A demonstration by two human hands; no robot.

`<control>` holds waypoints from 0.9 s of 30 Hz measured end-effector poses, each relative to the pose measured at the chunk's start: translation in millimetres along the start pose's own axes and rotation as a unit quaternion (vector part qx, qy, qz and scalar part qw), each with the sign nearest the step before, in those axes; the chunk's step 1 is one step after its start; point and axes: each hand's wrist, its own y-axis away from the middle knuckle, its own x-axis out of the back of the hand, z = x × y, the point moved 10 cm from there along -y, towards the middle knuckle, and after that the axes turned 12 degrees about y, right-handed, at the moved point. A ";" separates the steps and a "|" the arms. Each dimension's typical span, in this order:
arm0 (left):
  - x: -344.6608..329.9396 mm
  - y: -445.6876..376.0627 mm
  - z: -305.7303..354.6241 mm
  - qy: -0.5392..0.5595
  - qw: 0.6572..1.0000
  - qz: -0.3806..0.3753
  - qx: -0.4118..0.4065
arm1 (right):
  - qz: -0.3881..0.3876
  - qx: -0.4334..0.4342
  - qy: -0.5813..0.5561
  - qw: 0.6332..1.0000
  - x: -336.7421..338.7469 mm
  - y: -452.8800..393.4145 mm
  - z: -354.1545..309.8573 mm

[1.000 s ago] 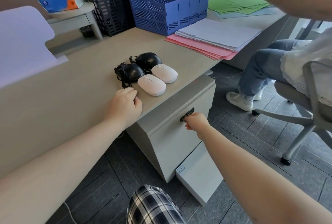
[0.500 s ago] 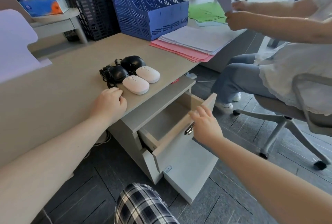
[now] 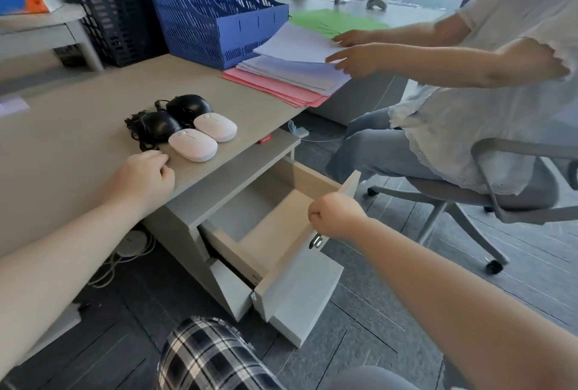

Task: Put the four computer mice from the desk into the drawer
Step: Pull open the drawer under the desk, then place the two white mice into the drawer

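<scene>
The four mice [image 3: 187, 134] sit bunched on the bench [image 3: 78, 145] just beyond the curled, empty left hand [image 3: 140, 180], which is nearer them than the right hand [image 3: 336, 216] gripping the front edge of the open drawer [image 3: 275, 220], lower right.

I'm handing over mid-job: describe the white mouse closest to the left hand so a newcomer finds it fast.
Look at the beige desk, at its front edge above the open drawer, where four mice sit bunched together. Skip the two black mice with cables; of the two white ones, it is the white mouse nearest the desk edge, just beside the left hand.
</scene>
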 end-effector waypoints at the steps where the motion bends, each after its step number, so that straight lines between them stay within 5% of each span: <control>1: -0.6 0.4 -0.1 -0.001 1.000 -0.004 0.002 | -0.008 -0.006 0.013 1.000 -0.1 6.5 4.9; 16: -0.6 2.6 0.8 -0.002 1.000 -0.008 0.008 | -0.204 -0.094 0.102 0.969 -49.1 74.6 41.2; 27: 1.1 1.9 0.6 0.020 1.000 -0.005 -0.002 | -0.121 -0.071 0.097 0.985 -24.4 36.5 12.5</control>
